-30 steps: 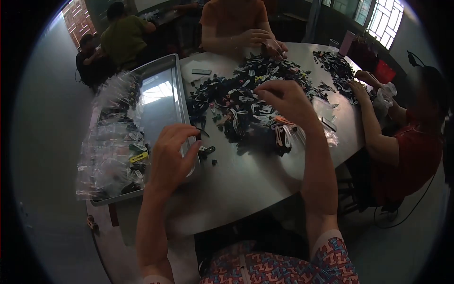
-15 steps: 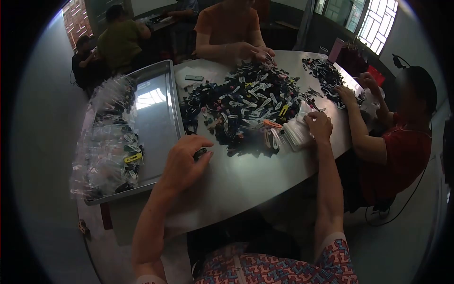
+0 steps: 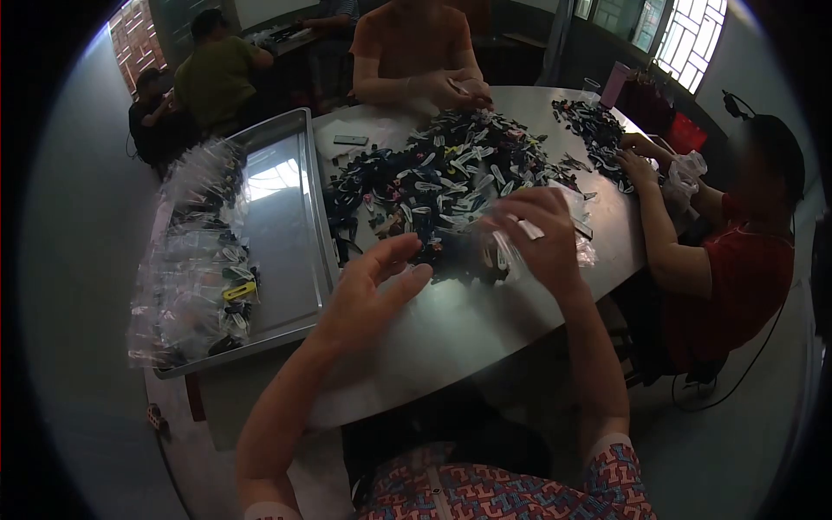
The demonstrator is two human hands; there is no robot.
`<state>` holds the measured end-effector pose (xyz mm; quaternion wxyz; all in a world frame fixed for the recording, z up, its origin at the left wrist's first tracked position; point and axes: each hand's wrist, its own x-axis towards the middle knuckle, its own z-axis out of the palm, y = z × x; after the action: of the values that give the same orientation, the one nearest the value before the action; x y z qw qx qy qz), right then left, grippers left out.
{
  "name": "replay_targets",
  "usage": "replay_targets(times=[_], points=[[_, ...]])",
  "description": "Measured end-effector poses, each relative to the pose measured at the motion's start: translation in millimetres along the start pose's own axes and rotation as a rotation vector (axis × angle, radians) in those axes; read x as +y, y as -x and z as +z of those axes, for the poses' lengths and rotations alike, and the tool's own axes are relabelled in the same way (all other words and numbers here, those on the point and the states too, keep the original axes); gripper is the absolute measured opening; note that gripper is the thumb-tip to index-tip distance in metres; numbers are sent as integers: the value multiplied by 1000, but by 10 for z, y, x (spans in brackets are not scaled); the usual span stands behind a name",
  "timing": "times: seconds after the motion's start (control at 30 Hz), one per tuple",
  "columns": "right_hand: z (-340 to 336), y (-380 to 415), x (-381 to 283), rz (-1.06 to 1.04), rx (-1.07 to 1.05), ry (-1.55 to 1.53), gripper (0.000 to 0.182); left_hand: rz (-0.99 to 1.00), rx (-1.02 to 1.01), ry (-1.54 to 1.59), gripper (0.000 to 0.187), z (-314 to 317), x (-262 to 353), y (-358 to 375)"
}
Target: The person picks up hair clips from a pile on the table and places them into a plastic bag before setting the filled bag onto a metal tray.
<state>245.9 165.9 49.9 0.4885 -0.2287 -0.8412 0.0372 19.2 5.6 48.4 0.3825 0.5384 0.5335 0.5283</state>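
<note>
My left hand (image 3: 374, 290) hovers over the near side of the table, thumb and fingers curved toward each other. Whatever lies inside its palm is hidden. My right hand (image 3: 542, 238), smeared by motion, pinches a clear plastic bag (image 3: 513, 250) near the front of a big heap of snap hair clips (image 3: 433, 186). Most of those clips are black or dark, with some white, yellow and pink ones. Partly covered by my right hand, a stack of clear bags (image 3: 587, 253) lies at the heap's right edge.
To the left stands a metal tray (image 3: 309, 173) with filled clear bags (image 3: 186, 277) along its left side. A dark flat object (image 3: 350, 139) lies behind the heap. Co-workers sit across and at right, beside a second clip pile (image 3: 594, 130). A pink tumbler (image 3: 615, 85) stands far right.
My right hand has left the bag stack and moved left with a bag. My left hand has shifted right and turned; the dark clip seen in it before is out of sight.
</note>
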Motion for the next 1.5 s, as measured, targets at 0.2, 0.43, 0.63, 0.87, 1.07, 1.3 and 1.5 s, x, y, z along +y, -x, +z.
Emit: replay_targets(times=[0.2, 0.43, 0.63, 0.87, 1.07, 1.3, 1.5], points=[[282, 57, -688, -181, -153, -68, 26, -202, -33, 273, 49, 275, -25, -43], [-127, 102, 39, 253, -144, -142, 20, -253, 1, 532, 33, 174, -41, 17], [-668, 556, 1233, 395, -309, 542, 23, -304, 4, 540, 32, 92, -209, 125], [-723, 625, 1459, 388, -385, 390, 29, -298, -25, 568, 24, 137, -369, 145], [-773, 656, 1540, 585, -357, 143, 33, -319, -38, 556, 23, 121, -428, 147], [-722, 462, 1504, 486, -277, 179, 29, -293, -51, 542, 25, 133, -331, 147], [-459, 384, 1467, 493, -336, 278, 33, -286, -53, 418, 36, 124, -240, 171]])
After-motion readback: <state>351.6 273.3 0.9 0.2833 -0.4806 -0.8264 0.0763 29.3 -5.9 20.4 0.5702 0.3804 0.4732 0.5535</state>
